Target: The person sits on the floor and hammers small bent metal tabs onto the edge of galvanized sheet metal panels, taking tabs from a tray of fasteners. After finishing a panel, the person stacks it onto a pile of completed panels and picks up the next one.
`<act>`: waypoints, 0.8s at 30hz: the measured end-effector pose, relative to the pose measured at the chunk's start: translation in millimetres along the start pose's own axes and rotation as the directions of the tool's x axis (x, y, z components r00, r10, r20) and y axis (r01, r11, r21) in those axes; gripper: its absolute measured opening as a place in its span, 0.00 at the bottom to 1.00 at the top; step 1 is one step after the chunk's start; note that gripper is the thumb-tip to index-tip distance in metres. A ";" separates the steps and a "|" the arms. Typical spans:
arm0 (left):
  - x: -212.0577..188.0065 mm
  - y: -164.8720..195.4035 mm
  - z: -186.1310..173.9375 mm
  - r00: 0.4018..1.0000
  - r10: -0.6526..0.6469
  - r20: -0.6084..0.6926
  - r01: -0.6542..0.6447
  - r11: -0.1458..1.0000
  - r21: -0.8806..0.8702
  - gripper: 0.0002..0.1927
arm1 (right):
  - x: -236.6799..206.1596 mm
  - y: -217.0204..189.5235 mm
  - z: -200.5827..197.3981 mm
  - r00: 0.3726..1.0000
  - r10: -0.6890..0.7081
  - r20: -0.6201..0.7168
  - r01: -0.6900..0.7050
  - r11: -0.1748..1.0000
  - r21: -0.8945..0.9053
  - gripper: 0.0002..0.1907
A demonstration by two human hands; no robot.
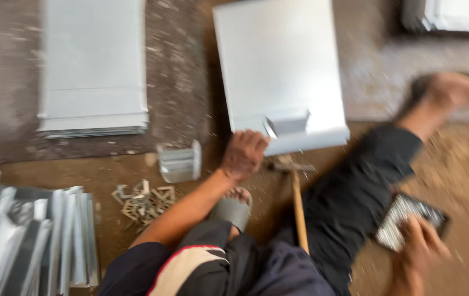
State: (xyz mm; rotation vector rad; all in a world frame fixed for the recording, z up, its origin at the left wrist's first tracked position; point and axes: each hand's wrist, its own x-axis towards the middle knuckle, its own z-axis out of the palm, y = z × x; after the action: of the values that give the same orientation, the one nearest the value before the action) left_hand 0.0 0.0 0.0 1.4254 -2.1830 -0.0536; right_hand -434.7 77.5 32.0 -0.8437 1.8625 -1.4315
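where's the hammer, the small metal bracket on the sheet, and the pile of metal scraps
hammer (299, 211): head view, middle of its wooden handle
small metal bracket (289, 123): head view, its front face
pile of metal scraps (145, 201): head view, centre of the heap

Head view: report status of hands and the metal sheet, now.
Left hand closed, knuckles against near edge of metal sheet. Right hand holds a small dark textured block. Hammer lies on the floor between the legs. Image blurred; grip unclear.
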 end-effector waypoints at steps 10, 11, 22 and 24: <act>22.9 19.7 35.2 0.997 -0.047 -0.058 0.047 0.999 -0.006 0.35 | -28.3 38.0 193.5 0.752 0.155 0.640 -0.172 0.985 -0.036 0.04; 24.5 19.3 35.2 0.998 -0.044 -0.052 0.043 0.999 -0.015 0.34 | -29.8 42.1 199.1 0.739 0.190 0.646 -0.211 0.976 -0.046 0.04; 68.5 21.0 -36.9 0.996 -0.067 -0.062 0.047 0.960 -0.275 0.21 | -23.2 40.0 263.3 0.583 -0.613 0.533 0.741 0.671 -0.038 0.10; 78.1 20.8 -58.4 0.996 -0.075 -0.055 0.056 0.959 -0.278 0.21 | -17.4 29.8 275.6 0.640 -0.580 0.504 0.709 0.699 -0.096 0.11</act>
State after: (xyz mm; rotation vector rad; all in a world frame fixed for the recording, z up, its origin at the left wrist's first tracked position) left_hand -15.2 -43.8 88.3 1.3201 -1.9845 -0.3192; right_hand -207.7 -58.6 -52.3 -1.9822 1.4655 -1.1936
